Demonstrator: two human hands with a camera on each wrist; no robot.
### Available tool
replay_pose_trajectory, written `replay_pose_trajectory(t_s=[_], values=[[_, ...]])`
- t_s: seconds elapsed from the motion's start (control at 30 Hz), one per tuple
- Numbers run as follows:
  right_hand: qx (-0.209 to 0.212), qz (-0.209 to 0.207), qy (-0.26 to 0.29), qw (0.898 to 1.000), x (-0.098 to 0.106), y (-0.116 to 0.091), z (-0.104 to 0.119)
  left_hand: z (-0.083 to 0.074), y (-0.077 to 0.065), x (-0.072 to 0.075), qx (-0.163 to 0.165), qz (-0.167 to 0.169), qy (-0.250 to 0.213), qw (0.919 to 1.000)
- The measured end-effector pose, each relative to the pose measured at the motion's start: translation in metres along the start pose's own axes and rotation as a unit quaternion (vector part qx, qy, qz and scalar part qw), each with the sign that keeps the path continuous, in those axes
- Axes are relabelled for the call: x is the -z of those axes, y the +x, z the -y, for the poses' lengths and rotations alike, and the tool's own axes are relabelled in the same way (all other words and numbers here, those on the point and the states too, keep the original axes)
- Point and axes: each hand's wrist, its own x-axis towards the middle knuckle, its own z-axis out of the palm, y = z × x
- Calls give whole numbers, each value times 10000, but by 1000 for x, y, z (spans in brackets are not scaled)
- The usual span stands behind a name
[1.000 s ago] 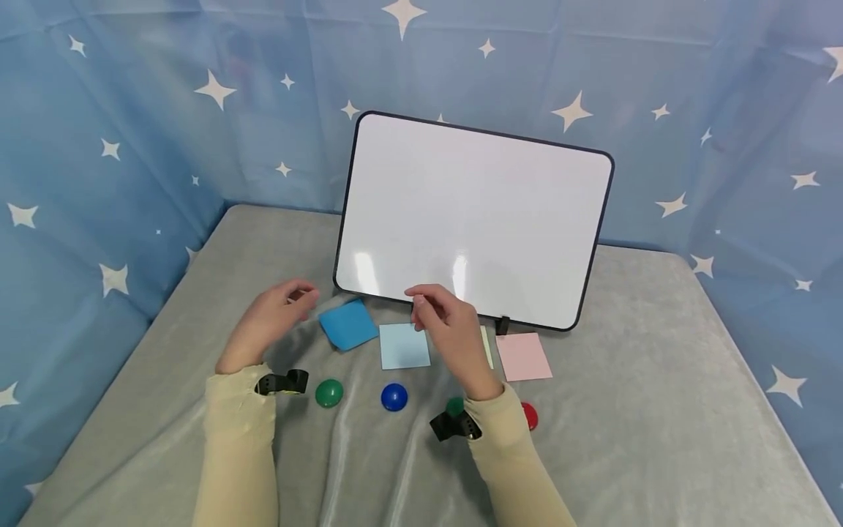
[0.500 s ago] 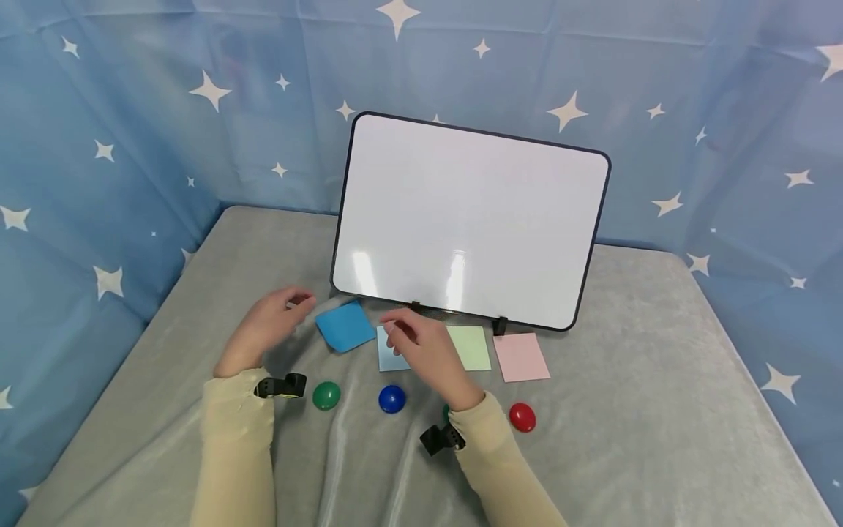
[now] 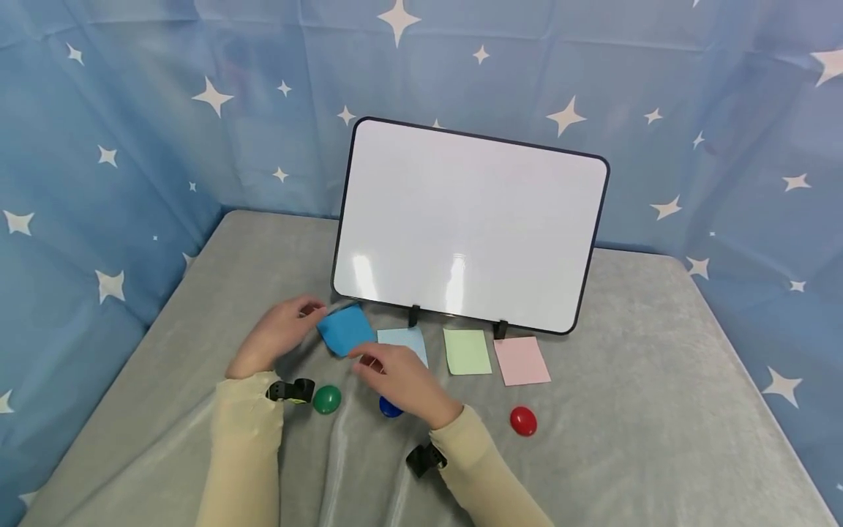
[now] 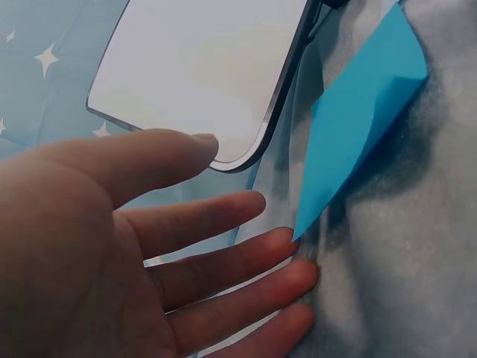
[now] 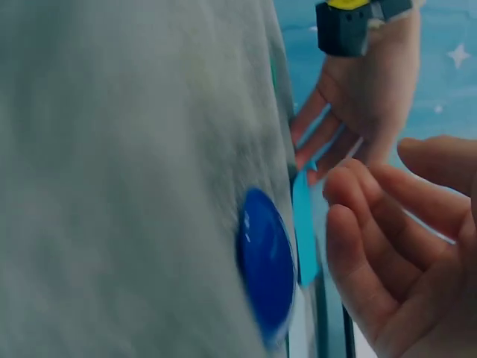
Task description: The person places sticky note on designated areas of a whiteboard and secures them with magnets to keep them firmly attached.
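Observation:
A bright blue sticky note point(image 3: 346, 331) lies on the grey cloth, its edges lifted in the left wrist view. My left hand point(image 3: 279, 333) is beside its left corner, thumb apart from the fingers, holding nothing; whether a fingertip touches the paper I cannot tell. Close to the note's lower right corner is my right hand point(image 3: 405, 380), with loosely bent fingers and nothing in them. It partly covers a light blue note point(image 3: 403, 338) and a round blue magnet-like button point(image 3: 390, 408). A similar green button point(image 3: 327, 400) sits near my left wrist.
Behind the notes a whiteboard point(image 3: 467, 227) leans on small black stand feet point(image 3: 413, 316). Further right lie a pale green note point(image 3: 467, 352), a pink note point(image 3: 522, 361) and a red button point(image 3: 523, 421). A star-patterned blue curtain point(image 3: 132, 190) hangs around the table.
My right hand has moved left and toward me, from the whiteboard's lower edge to the bright blue note, uncovering the green note and red button. My left hand has shifted slightly right.

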Motion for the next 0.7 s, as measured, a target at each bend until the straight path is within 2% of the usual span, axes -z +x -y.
replay_pose_trajectory(t_s=[0.1, 0.4, 0.7], values=[[50, 166, -20, 9998, -6, 0, 2, -2, 1, -3, -26, -51, 156, 9999], [94, 685, -272, 9972, -20, 1, 6, -5, 3, -14, -570, -65, 752, 9955], [-56, 1071, -456, 9932, -23, 2, 13, -6, 7, -17, -515, 151, 882, 9947]])
